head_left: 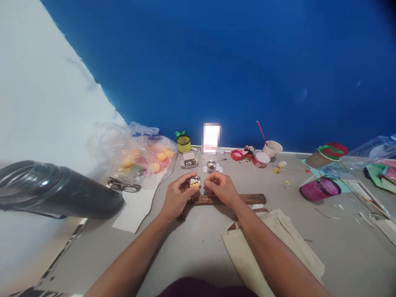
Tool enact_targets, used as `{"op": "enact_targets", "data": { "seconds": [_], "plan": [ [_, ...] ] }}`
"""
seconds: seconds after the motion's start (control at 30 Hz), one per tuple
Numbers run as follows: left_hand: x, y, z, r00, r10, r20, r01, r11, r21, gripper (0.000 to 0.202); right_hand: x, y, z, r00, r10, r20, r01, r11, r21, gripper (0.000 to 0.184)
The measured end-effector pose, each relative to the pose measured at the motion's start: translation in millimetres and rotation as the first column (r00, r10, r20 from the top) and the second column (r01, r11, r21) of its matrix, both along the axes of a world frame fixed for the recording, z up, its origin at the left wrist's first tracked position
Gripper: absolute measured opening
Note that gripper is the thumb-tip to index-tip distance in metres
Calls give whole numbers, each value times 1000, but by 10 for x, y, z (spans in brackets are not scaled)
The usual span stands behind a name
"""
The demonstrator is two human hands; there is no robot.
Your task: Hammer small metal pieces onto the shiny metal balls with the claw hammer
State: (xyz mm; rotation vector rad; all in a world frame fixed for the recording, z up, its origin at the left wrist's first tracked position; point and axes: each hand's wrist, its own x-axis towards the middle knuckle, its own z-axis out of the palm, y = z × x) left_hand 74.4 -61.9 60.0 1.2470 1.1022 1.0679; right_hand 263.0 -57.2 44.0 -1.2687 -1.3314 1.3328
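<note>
My left hand [179, 194] is wrapped round a small ball [194, 182], shiny silver on top and yellow below. Close beside it, my right hand [222, 187] has its fingertips pinched together; anything between them is too small to make out. Under both hands lies a dark wooden handle [252, 199], perhaps of a hammer, its left end partly hidden by my left hand. Beyond the hands, a second shiny silver round piece [211, 165] sits on a bit of white paper. A small open box [189, 162] of little metal pieces stands to its left.
At left are a large dark bottle [62, 189], black glasses [124, 185] and a plastic bag [148, 152] of orange things. A yellow cup [184, 143] and a bright blurred panel [211, 138] stand behind. Rightward are a white bowl [273, 148], a magenta cup [320, 189] and beige cloth [278, 235].
</note>
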Motion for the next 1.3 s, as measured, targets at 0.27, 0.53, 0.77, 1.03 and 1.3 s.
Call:
{"op": "enact_targets", "data": {
  "seconds": [0.27, 0.53, 0.77, 1.03, 1.3],
  "plan": [
    [-243, 181, 42, 975, 54, 217, -35, 995, -94, 56, -94, -112, 20, 505, 163, 847, -430, 899, 83, 30],
    [-429, 410, -224, 959, 159, 233, -144, 986, -80, 50, -43, -139, -18, 557, -371, 743, -313, 735, 602, 10],
    [-359, 353, -267, 984, -87, 158, 98, 993, -63, 45, 9, -104, 33, 562, -674, 480, -206, 448, 870, 19],
    [-322, 351, -288, 989, -82, 122, 95, 990, -101, 48, 8, -96, 0, 519, -710, 475, -174, 457, 873, 16],
    [-337, 389, -324, 995, -32, 96, 41, 995, -93, 50, -4, -86, 16, 496, -733, 464, -166, 445, 880, 19]
  ]
}}
